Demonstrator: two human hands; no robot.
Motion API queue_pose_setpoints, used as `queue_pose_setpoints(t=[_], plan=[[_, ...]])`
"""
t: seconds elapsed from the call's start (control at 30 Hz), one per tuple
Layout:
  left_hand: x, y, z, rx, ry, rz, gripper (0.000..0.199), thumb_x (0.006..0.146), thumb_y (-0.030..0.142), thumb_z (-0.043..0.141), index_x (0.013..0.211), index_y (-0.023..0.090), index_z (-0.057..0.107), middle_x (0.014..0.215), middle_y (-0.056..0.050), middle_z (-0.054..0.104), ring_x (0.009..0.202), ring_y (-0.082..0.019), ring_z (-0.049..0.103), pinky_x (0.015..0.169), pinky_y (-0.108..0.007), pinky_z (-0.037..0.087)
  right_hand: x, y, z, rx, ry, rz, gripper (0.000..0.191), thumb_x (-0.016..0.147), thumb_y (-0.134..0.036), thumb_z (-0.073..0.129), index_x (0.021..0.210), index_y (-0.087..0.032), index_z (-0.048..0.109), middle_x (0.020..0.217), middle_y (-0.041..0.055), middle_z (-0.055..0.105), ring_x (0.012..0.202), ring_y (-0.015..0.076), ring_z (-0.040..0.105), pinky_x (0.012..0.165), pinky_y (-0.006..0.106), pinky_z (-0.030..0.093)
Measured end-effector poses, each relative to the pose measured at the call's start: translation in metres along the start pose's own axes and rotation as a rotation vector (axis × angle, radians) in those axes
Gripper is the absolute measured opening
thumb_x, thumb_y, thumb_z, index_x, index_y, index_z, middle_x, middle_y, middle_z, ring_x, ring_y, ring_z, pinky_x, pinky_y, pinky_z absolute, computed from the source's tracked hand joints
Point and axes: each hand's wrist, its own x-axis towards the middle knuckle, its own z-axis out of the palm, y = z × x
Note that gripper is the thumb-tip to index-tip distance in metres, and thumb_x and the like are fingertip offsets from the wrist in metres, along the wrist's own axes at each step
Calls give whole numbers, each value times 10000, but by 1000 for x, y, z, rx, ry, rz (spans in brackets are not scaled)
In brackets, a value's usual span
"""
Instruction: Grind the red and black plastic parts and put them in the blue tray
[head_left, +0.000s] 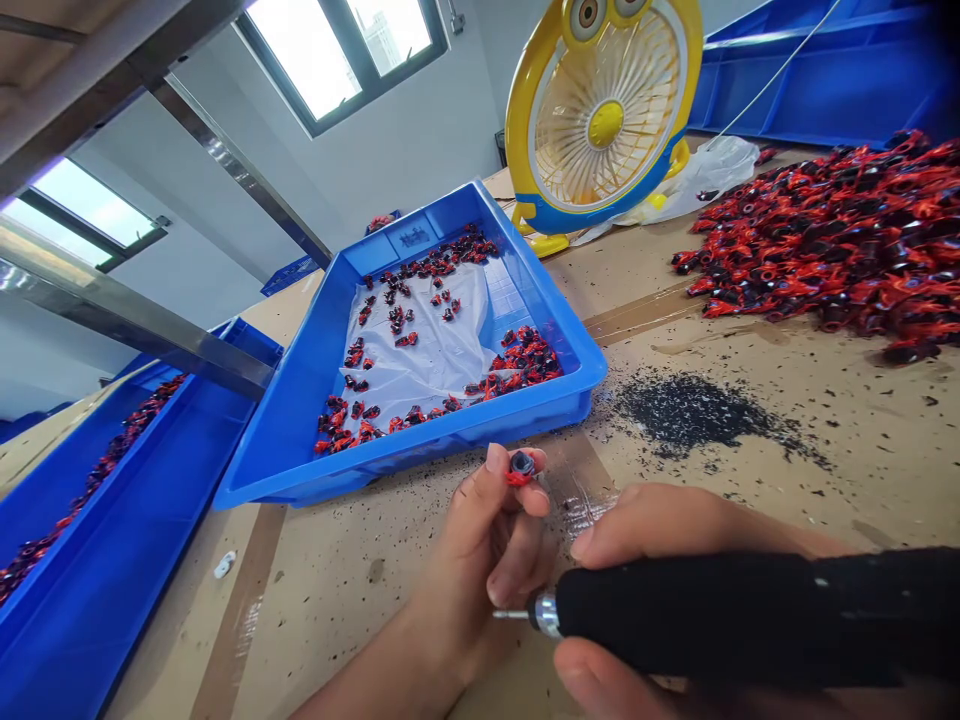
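Note:
Between the thumb and fingers of my left hand (487, 540) is a small red and black part (520, 468), its round dark opening facing up. My right hand (660, 530) is wrapped round a thick black rotary tool (690, 615) at the lower right. The tool's thin metal tip points left, just below the fingers of my left hand and apart from the small part. Beyond my hands a blue tray (450, 432) holds many similar red and black parts on a white sheet.
A large pile of red and black parts (840, 240) lies at the right. Black shavings (690, 410) are scattered nearer. A yellow fan (604, 125) stands behind. More blue trays (157, 540) and a metal frame (135, 310) are at the left.

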Motion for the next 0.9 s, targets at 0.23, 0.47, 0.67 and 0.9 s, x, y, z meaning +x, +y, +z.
queue_pose_setpoints(t=[0.23,0.47,0.67,0.9], plan=[[1,0,0,-24,9,16,472,797,588,958,858,132,853,435,87,533,287,14,200,348,-130,279,-1,1,-3,-8,-13,-37,316,980,-662,719,897,-361,675,659,-132,726,455,77,698,561,36,583],[1,-1,-2,-40,47,14,478,778,583,974,898,137,850,549,51,681,286,2,318,341,-149,310,2,1,-4,21,-46,-4,264,864,-575,867,905,-388,685,642,-151,705,414,84,650,394,79,508],[1,0,-1,-33,75,10,487,749,581,994,872,138,834,518,71,641,291,-6,307,358,-170,294,2,0,-2,29,-2,1,248,868,-528,876,870,-367,687,640,-152,704,403,71,637,394,85,501],[0,0,-1,18,86,-23,537,731,646,977,835,140,834,416,91,533,289,-26,302,380,-176,323,2,-1,-9,11,-57,26,210,800,-447,889,890,-398,706,657,-150,714,432,75,642,423,96,514]])
